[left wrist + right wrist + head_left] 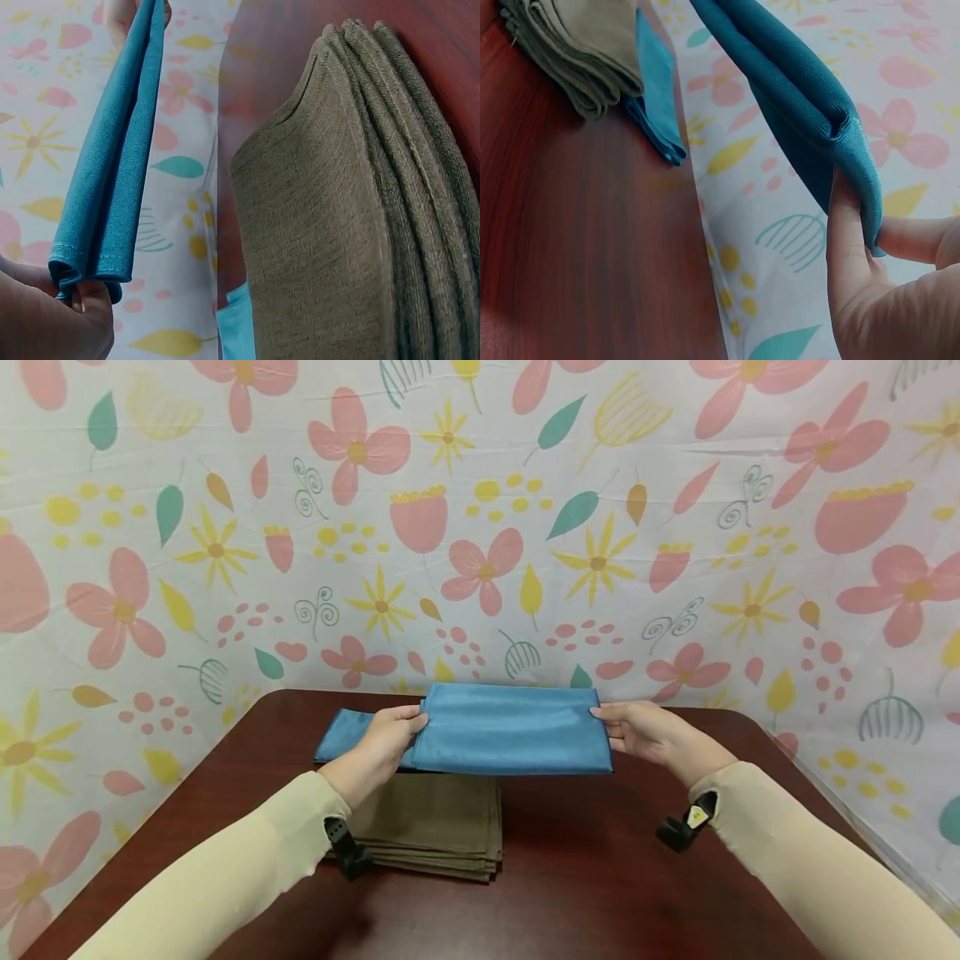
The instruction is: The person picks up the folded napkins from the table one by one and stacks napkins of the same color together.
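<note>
Our left hand (381, 739) and right hand (645, 732) pinch opposite ends of the folded blue cloth (513, 731), higher than the brown cloth stack (431, 818); apparently we're straightening it, and next need even tension.

Head vw fwd, wrist vws nr cloth (513, 728)

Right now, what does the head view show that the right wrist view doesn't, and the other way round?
Only the head view: the left sleeve and right sleeve. Only the right wrist view: the layered end of the lower blue cloth on the table. Both: the right hand pinching the raised blue cloth, the brown stack and the floral backdrop.
</note>
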`<state>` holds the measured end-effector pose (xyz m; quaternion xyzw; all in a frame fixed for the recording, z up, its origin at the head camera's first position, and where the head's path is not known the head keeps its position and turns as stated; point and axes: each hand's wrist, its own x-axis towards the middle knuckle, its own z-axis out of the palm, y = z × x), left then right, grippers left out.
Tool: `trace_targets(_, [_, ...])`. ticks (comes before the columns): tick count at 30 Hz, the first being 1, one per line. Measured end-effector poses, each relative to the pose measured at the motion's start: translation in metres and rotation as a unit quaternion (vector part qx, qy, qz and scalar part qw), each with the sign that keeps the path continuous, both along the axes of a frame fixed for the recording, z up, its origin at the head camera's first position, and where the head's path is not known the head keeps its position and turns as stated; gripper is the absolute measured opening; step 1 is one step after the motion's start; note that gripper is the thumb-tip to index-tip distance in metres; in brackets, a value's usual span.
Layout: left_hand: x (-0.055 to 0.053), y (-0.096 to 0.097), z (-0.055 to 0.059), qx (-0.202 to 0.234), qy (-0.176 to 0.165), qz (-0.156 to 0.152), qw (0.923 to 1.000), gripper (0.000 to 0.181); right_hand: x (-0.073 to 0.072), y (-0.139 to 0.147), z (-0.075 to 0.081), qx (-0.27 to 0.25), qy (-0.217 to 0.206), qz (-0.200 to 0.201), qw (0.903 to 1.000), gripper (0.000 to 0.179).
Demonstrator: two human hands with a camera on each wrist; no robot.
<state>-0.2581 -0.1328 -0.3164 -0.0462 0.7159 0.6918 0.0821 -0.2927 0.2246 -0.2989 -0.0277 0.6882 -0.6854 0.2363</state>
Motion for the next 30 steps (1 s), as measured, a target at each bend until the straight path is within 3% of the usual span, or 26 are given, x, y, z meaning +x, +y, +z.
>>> trace_targets(9, [-0.007, -0.015, 0.007, -0.025, 0.01, 0.013, 0.9996, 0.051, -0.011, -0.019, 0.008, 0.01, 0.001, 0.0, 0.9999, 0.069])
trace_targets(16, [-0.018, -0.027, 0.01, -0.054, 0.013, 0.028, 0.9981, 0.05, -0.024, -0.037, 0.008, -0.024, -0.031, -0.03, 0.9988, 0.067])
trace_targets(24, [-0.033, -0.051, 0.017, -0.11, 0.019, 0.015, 0.9936, 0.049, -0.042, -0.062, 0.002, -0.037, -0.053, -0.028, 0.9975, 0.065])
trace_targets(30, [-0.038, -0.064, 0.019, -0.122, 0.014, 0.011, 0.9923, 0.051, -0.051, -0.078, 0.0, -0.06, -0.061, -0.026, 0.996, 0.068])
